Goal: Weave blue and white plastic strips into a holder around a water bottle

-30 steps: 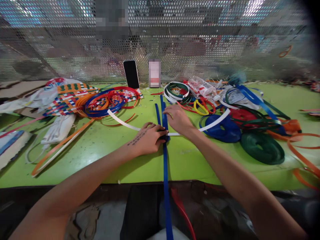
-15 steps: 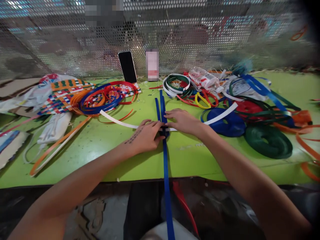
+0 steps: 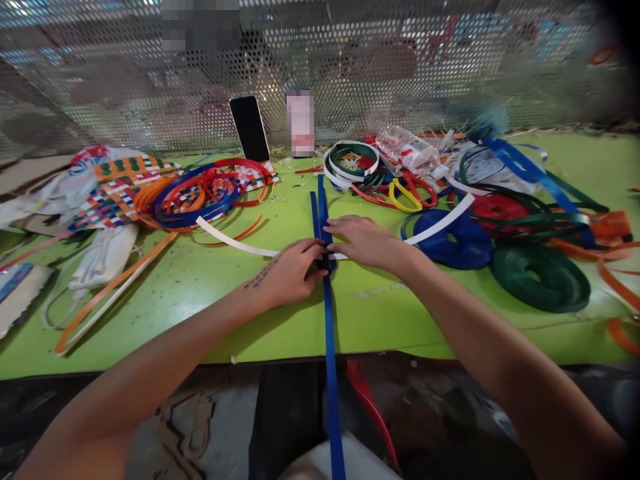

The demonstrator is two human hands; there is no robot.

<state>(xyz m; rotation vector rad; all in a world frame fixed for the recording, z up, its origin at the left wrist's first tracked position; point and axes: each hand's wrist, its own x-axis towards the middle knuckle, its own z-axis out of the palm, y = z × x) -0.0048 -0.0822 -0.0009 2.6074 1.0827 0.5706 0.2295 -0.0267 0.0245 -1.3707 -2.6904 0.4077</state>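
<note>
A long blue plastic strap [image 3: 330, 333] runs from the table's front edge up the middle and crosses a curved white strap [image 3: 235, 244]. Short blue lengths stand beyond the crossing, side by side. At the crossing, my left hand [image 3: 299, 272] is closed with thumb and fingertips on the blue strap. From the other side my right hand [image 3: 363, 241] grips the blue strap just above, its fingertips touching it close to the left hand's. The fingers cover part of the overlap, so how the straps interlace there is hidden.
Left on the green table [image 3: 200, 333] lie a woven multicoloured piece [image 3: 113, 193] and coiled straps [image 3: 195, 217]. On the right are yellow-handled scissors [image 3: 404, 197], a plastic bottle [image 3: 415, 157], a blue roll [image 3: 455, 250] and a green roll [image 3: 543, 283]. Two phones [image 3: 249, 130] lean against perforated metal.
The camera view has shifted slightly. Both hands stay at the strap crossing with almost the same grip.
</note>
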